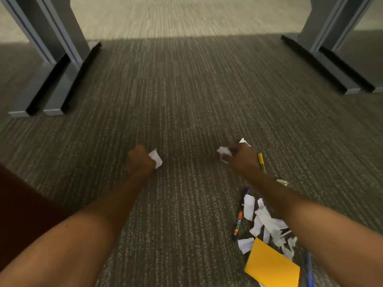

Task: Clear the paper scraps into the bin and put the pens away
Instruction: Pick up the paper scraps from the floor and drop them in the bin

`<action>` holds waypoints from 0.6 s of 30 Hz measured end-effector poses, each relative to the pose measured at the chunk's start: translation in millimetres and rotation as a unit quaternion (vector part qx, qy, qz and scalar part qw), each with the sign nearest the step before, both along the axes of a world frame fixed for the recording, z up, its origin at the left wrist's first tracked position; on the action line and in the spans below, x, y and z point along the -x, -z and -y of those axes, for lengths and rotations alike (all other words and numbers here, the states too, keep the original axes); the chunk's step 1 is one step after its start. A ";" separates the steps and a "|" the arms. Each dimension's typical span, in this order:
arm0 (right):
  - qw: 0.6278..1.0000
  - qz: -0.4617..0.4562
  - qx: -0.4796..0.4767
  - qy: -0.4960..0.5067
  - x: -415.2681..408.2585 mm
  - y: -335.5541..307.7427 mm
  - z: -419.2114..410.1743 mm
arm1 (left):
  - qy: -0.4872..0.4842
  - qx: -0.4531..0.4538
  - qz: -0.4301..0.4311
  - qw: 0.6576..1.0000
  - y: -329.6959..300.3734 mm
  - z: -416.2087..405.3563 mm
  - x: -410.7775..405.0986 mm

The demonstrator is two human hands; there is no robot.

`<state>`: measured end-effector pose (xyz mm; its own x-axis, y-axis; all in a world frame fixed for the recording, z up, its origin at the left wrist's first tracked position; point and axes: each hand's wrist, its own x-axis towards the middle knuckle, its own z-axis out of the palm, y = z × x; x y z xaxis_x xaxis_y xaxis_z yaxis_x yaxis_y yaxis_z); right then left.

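My left hand [139, 162] is curled round a white paper scrap [155, 158] that sticks out on its right side, low over the carpet. My right hand [242, 159] grips crumpled white paper [224, 153], with another white scrap [244, 141] showing just beyond the knuckles. A yellow pen [261, 162] lies on the carpet right of that hand. Under my right forearm lies a pile of white paper scraps [267, 222], a multicoloured pen [239, 218], an orange paper sheet [271, 266] and a blue pen [309, 270]. No bin is in view.
The floor is grey striped carpet [176, 100]. Grey metal desk legs with long feet stand at the far left [56, 79] and far right [323, 63]. A dark red fabric surface [22, 204] fills the lower left.
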<state>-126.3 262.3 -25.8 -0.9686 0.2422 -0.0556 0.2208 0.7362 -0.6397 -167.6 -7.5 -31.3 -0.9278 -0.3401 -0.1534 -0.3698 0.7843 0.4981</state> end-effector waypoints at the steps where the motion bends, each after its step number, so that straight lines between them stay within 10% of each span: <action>1: 0.999 -0.017 0.028 0.024 5.5 -5.2 -12.2 | -0.001 0.006 0.002 1.000 0.9 -0.7 -6.2; 7: 0.997 0.060 -0.055 0.018 40.3 -13.5 -58.3 | 0.033 -0.049 -0.045 0.997 9.9 -17.6 -40.6; 18: 0.983 0.131 -0.106 -0.074 30.8 -16.6 -43.0 | 0.029 -0.435 0.006 0.900 0.8 -71.3 -90.8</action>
